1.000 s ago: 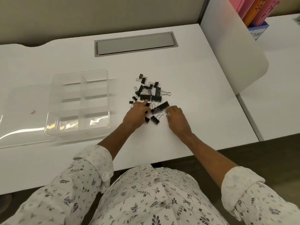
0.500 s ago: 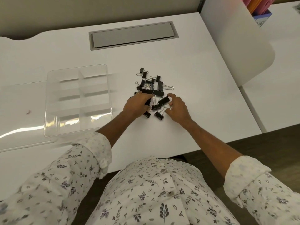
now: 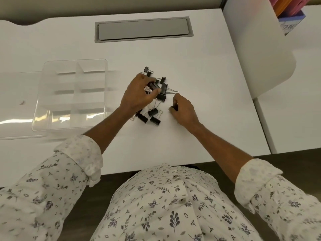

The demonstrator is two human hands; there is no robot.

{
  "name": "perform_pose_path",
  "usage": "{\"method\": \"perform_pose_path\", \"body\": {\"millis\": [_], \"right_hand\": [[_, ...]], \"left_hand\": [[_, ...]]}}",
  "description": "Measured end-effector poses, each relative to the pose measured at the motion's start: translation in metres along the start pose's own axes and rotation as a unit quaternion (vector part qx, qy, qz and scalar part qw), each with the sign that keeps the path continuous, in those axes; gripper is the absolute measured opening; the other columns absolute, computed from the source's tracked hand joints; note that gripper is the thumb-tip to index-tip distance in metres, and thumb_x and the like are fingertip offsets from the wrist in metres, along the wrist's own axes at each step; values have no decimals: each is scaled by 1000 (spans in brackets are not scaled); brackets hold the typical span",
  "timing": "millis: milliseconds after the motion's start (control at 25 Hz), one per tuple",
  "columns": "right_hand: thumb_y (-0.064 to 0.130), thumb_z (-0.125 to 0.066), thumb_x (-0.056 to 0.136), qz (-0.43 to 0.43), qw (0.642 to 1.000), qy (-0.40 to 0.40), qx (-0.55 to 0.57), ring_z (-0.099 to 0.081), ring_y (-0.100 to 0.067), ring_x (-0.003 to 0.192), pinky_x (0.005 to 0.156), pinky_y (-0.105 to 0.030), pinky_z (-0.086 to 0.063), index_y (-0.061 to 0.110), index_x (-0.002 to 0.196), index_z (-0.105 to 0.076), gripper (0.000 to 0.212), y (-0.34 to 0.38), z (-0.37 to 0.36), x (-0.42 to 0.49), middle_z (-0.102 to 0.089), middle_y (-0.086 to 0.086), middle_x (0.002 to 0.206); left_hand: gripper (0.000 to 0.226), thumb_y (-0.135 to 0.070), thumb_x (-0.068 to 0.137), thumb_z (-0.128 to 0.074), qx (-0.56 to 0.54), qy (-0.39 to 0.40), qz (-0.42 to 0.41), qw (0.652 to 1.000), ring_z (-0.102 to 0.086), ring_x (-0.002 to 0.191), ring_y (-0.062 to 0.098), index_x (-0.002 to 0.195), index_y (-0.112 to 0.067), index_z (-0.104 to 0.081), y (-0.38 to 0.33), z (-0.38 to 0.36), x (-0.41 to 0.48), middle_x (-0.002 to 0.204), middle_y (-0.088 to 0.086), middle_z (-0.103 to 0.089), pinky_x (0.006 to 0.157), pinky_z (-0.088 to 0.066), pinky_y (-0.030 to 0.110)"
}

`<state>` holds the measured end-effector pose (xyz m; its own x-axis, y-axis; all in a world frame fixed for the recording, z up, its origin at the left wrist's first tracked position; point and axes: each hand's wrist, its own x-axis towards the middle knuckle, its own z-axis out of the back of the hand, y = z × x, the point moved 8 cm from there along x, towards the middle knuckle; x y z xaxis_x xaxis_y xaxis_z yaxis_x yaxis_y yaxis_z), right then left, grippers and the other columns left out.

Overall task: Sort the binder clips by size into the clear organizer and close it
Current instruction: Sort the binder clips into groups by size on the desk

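Gripping a large binder clip (image 3: 153, 85) with the left hand (image 3: 139, 97), fingers and thumb curled round its black body, at the eleven o'clock edge of the heap. Pinching a small clip (image 3: 174, 107) with the right hand (image 3: 185, 111), fingertips closed on it, at three o'clock of the heap and just beside it. Possibly lifted clear of the surface, though hard to judge from this angle.

Lying loose on the white desk (image 3: 199, 70): the other binder clips (image 3: 161, 97), black bodies and wire handles tangled together. Three of them at six o'clock, near the left wrist. A few small ones at twelve o'clock, past the left fingertips.

Standing well apart at nine o'clock of the heap: the clear organizer (image 3: 76, 87), open, divided into two columns of compartments. Its lid (image 3: 17, 87) folded out flat further toward nine.

Set into the desk at twelve o'clock: a grey cable hatch (image 3: 143, 29). At two o'clock, a white rounded panel (image 3: 257, 49), with coloured folders (image 3: 286, 7) beyond it.
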<state>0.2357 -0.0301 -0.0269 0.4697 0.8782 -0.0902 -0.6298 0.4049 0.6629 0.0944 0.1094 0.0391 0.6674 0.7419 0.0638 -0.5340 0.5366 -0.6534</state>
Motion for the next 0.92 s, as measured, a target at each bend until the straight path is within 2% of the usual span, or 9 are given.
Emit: {"method": "perform_pose_path", "body": {"millis": [120, 280, 400, 480, 520, 600, 680, 760, 920], "right_hand": [[18, -77, 84, -59, 991, -26, 116, -72, -13, 76, 72, -38, -56, 17, 93, -51, 27, -37, 32, -2, -67, 1, 86], [21, -76, 85, -141, 967, -69, 198, -69, -10, 75, 66, -20, -52, 16, 107, -62, 27, -96, 84, -9, -73, 0, 95], [22, -67, 92, -184, 961, -73, 191, -63, -5, 77, 53, -7, -41, 21, 113, -63, 21, -141, 115, -20, -73, 1, 98], [21, -64, 94, -198, 959, -79, 184, -61, -5, 76, 51, -5, -39, 22, 113, -64, 19, -163, 127, -28, -72, 1, 97], [21, -64, 94, -205, 957, -84, 188, -60, -3, 74, 50, -5, -39, 22, 111, -65, 17, -171, 133, -32, -72, 2, 96], [19, -65, 94, -220, 949, -95, 203, -59, 1, 70, 52, -7, -42, 21, 106, -68, 13, -181, 138, -39, -71, 4, 91], [18, -66, 93, -230, 942, -99, 225, -62, 1, 71, 66, -17, -52, 20, 102, -70, 10, -186, 138, -45, -70, 8, 87], [17, -67, 92, -231, 938, -92, 243, -67, -5, 77, 78, -31, -60, 19, 100, -72, 9, -188, 131, -50, -71, 9, 87], [16, -70, 92, -204, 951, -94, 215, -69, -12, 88, 86, -36, -60, 15, 102, -71, 11, -180, 123, -57, -68, 9, 90]], "left_hand": [[43, -50, 84, -78, -106, -65, 72, 990, -67, 99, 16, 116, -21, -76, -27, -12, 3, 106, 3, -68, 94, -55, 33], [31, -58, 74, -83, -232, -54, 197, 951, -72, 78, 8, 84, -28, -83, -50, -66, 1, 82, -2, -79, 91, -61, 38], [55, -72, 63, -82, -219, -19, 274, 936, -75, 73, 25, 68, -17, -80, -56, -116, -5, 74, 11, -76, 83, -63, 41], [69, -72, 65, -79, -172, 1, 287, 942, -72, 71, 35, 68, -3, -75, -58, -143, -10, 74, 19, -73, 69, -55, 32], [66, -67, 70, -79, -151, 10, 289, 945, -67, 64, 34, 69, -1, -75, -62, -152, -13, 73, 20, -73, 64, -49, 28], [53, -57, 80, -77, -120, 21, 299, 946, -57, 55, 16, 70, -4, -78, -69, -162, -21, 68, 13, -74, 56, -42, 24], [46, -52, 85, -75, -102, 17, 301, 948, -55, 55, 7, 70, -8, -79, -74, -164, -24, 66, 5, -75, 54, -40, 22], [46, -52, 85, -74, -89, 13, 291, 953, -62, 58, 10, 68, -9, -77, -77, -164, -25, 62, 4, -74, 58, -46, 26], [51, -49, 85, -72, -67, 24, 271, 960, -65, 55, 14, 60, -6, -70, -75, -165, -30, 50, 4, -68, 57, -49, 25]]}}
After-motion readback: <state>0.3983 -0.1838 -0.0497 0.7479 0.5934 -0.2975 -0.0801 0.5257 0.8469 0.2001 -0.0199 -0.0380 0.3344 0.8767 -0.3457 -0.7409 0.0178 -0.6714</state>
